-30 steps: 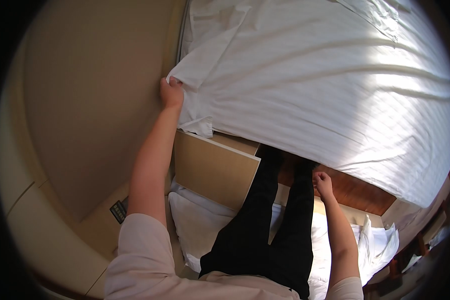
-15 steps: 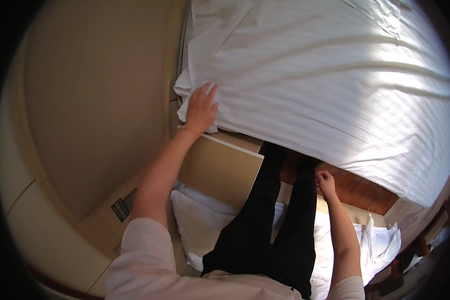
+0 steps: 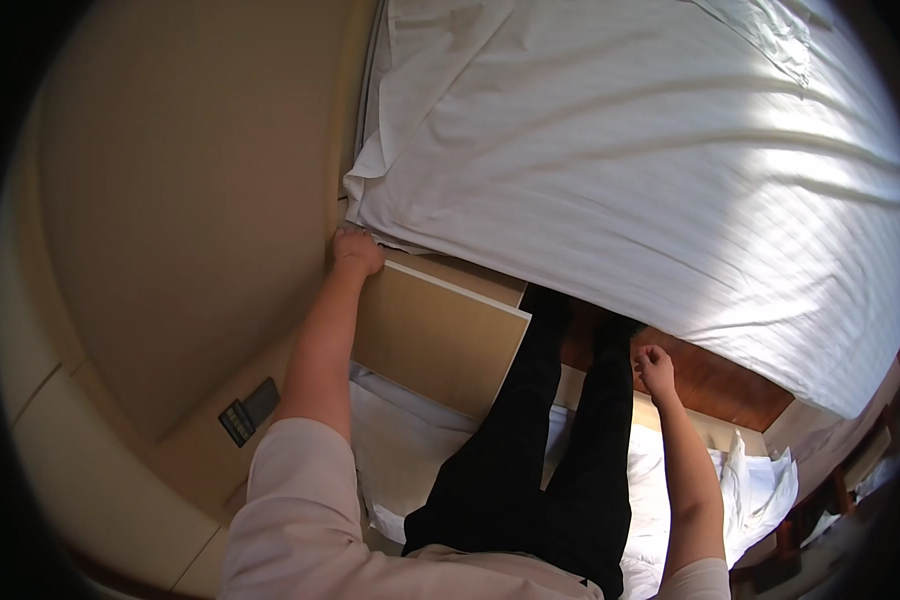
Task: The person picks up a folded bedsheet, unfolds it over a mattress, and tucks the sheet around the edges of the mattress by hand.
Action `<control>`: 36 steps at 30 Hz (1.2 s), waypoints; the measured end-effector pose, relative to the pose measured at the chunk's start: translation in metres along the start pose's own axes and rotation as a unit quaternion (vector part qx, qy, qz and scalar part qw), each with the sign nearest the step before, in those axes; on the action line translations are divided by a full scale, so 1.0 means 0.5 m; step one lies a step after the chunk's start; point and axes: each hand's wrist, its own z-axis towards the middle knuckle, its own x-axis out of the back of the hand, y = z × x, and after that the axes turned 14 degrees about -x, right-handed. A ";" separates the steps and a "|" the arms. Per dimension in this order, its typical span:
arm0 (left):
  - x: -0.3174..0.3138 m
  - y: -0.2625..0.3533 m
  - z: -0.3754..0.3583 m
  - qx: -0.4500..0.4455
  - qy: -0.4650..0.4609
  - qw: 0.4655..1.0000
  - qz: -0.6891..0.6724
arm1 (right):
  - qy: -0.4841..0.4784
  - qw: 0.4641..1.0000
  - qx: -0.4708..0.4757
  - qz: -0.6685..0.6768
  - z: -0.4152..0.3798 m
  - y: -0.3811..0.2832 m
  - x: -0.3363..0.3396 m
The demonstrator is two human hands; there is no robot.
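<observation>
A white sheet covers the bed, with creases running across it. My left hand is at the bed's near left corner, beside the wall and right at the low edge of the sheet. Its fingers bend downward and their tips are hidden, so I cannot tell what they grip. Just below that hand is the light wooden nightstand with a pale edge strip. My right hand hangs beside my right leg, fingers loosely curled in with nothing in them.
A beige wall panel rises close on the left, with a dark switch plate low on it. Behind my legs lies white bedding. Reddish-brown wood shows under the bed's overhang.
My left hand has moved down and left, off the top of the sheet to its corner edge by the wall. The sheet corner there lies differently. My right hand has barely moved.
</observation>
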 end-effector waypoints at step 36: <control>0.239 0.264 0.183 -0.338 0.351 0.853 -0.188 | 0.150 0.741 0.488 -0.437 -0.100 -0.535 -0.128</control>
